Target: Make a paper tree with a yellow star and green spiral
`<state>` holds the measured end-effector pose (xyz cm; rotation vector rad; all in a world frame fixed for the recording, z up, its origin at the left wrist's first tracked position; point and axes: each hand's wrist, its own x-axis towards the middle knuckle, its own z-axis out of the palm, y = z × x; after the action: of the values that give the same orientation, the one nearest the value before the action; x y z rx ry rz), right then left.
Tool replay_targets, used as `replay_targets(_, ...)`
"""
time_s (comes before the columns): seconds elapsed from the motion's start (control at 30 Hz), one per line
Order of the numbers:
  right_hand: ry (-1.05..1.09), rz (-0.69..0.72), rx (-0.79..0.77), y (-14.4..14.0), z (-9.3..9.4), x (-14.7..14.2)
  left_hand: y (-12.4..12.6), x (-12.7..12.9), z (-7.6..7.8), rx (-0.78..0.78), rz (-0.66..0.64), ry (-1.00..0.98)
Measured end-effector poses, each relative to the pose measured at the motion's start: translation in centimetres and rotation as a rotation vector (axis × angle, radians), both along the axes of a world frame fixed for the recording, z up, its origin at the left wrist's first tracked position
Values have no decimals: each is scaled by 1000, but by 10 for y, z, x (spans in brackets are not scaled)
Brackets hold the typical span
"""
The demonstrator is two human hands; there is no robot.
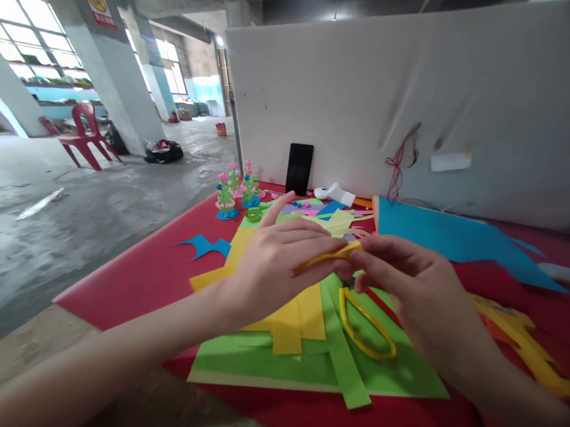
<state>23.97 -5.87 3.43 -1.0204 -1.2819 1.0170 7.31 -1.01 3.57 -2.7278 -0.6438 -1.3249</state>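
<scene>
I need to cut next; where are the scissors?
In the head view, the yellow-handled scissors lie on the green paper, just below the right hand, right of the yellow strips.

My left hand [273, 265] covered most of the yellow strip [334, 253]. Scissors [368, 322] blades sat hidden under my right hand [414, 289]. Yellow cutout [526, 344] blurred, cut by the right edge. Wall sign [99, 5] unreadable.

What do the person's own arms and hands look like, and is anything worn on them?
Both forearms are bare, with no sleeves in view. The left hand and right hand wear no gloves, and no rings, watch or bracelet show. The nails are short and unpainted.
</scene>
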Motion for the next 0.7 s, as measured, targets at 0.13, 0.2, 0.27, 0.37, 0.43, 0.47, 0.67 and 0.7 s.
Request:
replay_targets(0.13, -232, -126, 153, 0, 0, 4, -2, 1, -2, -78, -30, -7)
replay_targets(0.2, -311, -104, 211, 0, 2, 6, -3, 3, -2, -124, -45, -12)
replay_targets(0.27, -327, -92, 219, 0, 4, 9, -4, 4, 0, -158, -56, -11)
replay_targets(0.37, -258, -193, 190, 4, 11, 16, -5, -1, 6, -359, -27, 7)
replay_targets(0.43, -177, -275, 157, 10, 17, 26, -4, -7, 8, -602, -9, 19)
replay_targets(0.47, -137, -310, 149, 14, 19, 32, -3, -10, 8, -697, -6, 11)
replay_targets(0.67, 46, -462, 140, 36, 26, 66, 2, -29, -13, -1120, -68, 161)
replay_targets(0.7, 59, -466, 125, 37, 27, 67, 3, -30, -17, -1122, -61, 181)
